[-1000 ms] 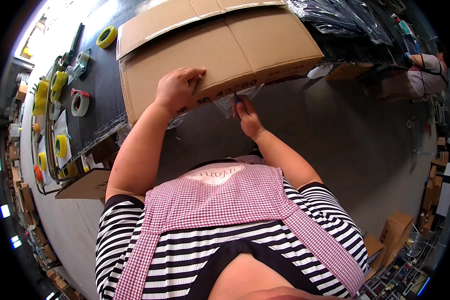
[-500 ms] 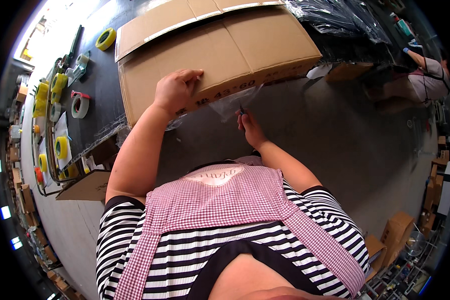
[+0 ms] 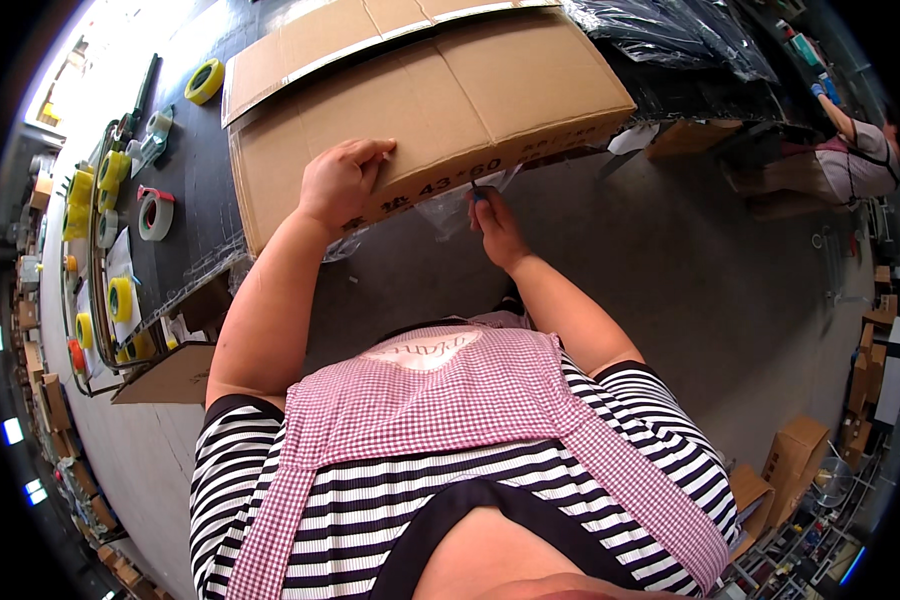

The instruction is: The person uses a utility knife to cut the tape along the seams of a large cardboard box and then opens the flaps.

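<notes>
Well, left hand [image 3: 340,182] lies palm-down on carton [image 3: 430,105]; right hand [image 3: 495,228] grips tool [image 3: 479,195].

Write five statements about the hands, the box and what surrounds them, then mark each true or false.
1. The left hand rests on the cardboard box. True.
2. The right hand holds a slim tool. True.
3. The box stands on the floor. False: it sits on the dark table.
4. A yellow tape roll lies left of the box. True.
5. The person's apron is plain black. False: the apron is checked.
</notes>
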Demonstrator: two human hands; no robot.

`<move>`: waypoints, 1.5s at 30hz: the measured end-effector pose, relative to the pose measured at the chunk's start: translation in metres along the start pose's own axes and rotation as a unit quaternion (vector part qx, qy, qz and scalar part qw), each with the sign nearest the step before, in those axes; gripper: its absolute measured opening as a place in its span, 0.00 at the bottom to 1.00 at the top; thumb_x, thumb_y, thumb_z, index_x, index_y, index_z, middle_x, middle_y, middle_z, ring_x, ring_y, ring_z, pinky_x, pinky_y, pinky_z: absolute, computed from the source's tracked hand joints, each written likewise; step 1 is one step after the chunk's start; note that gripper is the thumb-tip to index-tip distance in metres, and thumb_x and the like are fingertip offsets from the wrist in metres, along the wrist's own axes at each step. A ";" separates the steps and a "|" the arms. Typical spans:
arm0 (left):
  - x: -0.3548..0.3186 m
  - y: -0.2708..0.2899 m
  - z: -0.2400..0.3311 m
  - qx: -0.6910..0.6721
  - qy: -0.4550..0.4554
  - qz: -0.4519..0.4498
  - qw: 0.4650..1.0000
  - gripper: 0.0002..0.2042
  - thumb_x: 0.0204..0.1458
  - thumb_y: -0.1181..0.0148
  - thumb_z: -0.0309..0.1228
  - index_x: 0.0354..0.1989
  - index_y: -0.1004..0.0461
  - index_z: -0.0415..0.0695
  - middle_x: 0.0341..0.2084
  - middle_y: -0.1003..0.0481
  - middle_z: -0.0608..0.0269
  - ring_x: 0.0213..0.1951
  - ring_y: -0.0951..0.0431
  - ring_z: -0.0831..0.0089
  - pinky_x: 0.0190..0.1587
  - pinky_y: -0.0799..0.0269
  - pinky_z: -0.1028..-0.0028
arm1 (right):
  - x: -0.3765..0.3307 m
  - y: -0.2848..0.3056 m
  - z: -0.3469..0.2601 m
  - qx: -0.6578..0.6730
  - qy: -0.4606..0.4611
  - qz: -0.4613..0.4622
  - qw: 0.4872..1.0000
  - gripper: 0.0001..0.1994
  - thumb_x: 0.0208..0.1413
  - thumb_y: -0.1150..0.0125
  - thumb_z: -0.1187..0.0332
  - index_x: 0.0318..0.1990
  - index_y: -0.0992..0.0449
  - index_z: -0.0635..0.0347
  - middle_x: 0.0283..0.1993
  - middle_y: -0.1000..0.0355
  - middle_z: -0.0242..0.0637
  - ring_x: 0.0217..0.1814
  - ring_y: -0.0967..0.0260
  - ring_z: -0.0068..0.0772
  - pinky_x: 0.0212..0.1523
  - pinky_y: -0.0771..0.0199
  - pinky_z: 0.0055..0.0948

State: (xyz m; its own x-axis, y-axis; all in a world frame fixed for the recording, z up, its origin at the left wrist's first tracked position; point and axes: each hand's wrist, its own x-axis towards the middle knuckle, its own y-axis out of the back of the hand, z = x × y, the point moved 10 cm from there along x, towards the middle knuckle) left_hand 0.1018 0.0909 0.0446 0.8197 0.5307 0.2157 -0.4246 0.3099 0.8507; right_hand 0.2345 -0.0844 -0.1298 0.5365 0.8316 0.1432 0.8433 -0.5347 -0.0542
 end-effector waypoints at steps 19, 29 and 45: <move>0.001 0.003 0.003 0.010 -0.012 0.015 1.000 0.11 0.60 0.43 0.33 0.46 0.17 0.55 0.41 0.18 0.64 0.45 0.19 0.61 0.47 0.23 0.65 | 0.007 0.024 -0.006 0.054 -0.008 0.018 0.998 0.14 0.72 0.53 0.58 0.51 0.28 0.59 0.32 0.36 0.26 0.31 0.40 0.19 0.37 0.36 0.23; 0.004 0.004 0.003 -0.009 -0.005 0.012 1.000 0.11 0.59 0.43 0.32 0.47 0.18 0.55 0.42 0.18 0.63 0.45 0.19 0.60 0.47 0.24 0.65 | -0.028 0.041 0.057 0.006 -0.090 0.036 0.995 0.15 0.73 0.55 0.57 0.47 0.28 0.58 0.30 0.36 0.25 0.29 0.39 0.18 0.34 0.36 0.24; 0.003 0.000 0.002 -0.007 -0.001 -0.005 1.000 0.12 0.59 0.43 0.29 0.48 0.18 0.52 0.42 0.18 0.60 0.45 0.19 0.59 0.49 0.25 0.65 | -0.028 0.069 0.081 -0.019 -0.170 0.014 0.985 0.22 0.71 0.54 0.47 0.48 0.27 0.57 0.32 0.35 0.25 0.28 0.40 0.16 0.33 0.37 0.20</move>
State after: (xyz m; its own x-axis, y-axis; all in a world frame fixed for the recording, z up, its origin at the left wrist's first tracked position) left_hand 0.1054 0.0908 0.0467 0.8246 0.5262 0.2076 -0.4215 0.3269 0.8458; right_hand 0.2800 -0.1323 -0.2178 0.5454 0.8147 -0.1969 0.8292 -0.5588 -0.0155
